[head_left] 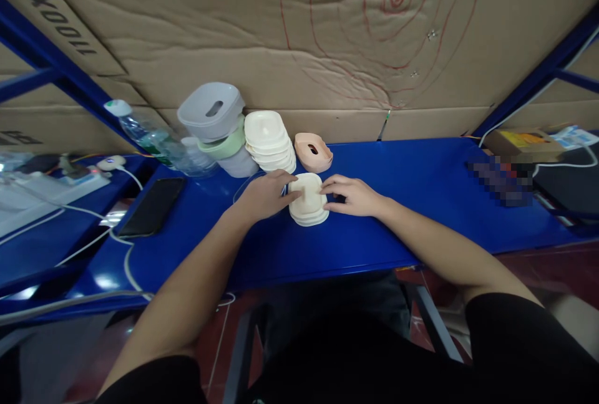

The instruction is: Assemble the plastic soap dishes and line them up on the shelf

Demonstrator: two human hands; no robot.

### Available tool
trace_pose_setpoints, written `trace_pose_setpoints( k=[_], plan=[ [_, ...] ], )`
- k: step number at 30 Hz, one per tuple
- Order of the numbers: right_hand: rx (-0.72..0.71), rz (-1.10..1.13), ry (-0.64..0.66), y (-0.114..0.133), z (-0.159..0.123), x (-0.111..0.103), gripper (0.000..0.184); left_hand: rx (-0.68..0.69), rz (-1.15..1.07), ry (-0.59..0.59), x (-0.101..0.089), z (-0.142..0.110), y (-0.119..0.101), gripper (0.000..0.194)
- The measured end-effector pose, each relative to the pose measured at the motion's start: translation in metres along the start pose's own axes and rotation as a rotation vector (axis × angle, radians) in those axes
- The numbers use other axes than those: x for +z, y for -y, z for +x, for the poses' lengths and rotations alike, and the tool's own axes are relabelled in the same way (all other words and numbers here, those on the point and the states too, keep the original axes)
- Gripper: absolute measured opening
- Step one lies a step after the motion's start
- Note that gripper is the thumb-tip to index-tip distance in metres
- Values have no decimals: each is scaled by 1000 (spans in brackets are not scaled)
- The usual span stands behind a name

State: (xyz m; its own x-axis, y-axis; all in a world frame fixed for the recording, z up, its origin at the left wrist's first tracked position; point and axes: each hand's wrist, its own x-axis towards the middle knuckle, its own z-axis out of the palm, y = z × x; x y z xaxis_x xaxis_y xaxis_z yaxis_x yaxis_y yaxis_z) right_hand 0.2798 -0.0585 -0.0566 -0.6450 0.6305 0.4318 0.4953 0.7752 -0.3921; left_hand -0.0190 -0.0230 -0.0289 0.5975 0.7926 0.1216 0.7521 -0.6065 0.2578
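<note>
A low stack of cream, rounded-square plastic lids (307,198) lies on the blue table before me. My left hand (269,195) grips its left side, with the thumb along the near-left edge and the fingers bent at the far-left corner. On the opposite side, my right hand (353,195) has its fingertips and thumb against the right edge. Just behind stands a taller, leaning stack of similar cream lids (264,129). A peach-coloured container (306,158) with a dark oval opening sits behind the near stack, to the right of the taller one.
Grey tubs (210,101) with a green one (229,144) between them are piled at the back left. Beside them leans a clear bottle (150,136). A black phone (152,207) and white cables lie left on the blue table (397,164). Cardboard (210,30) walls the back.
</note>
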Motion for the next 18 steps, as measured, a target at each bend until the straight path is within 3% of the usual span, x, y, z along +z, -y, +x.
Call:
trace_pose_setpoints(
  k=[18],
  plan=[
    [32, 39, 18, -3, 0, 1, 39, 64, -44, 44, 9, 4, 10, 59]
  ],
)
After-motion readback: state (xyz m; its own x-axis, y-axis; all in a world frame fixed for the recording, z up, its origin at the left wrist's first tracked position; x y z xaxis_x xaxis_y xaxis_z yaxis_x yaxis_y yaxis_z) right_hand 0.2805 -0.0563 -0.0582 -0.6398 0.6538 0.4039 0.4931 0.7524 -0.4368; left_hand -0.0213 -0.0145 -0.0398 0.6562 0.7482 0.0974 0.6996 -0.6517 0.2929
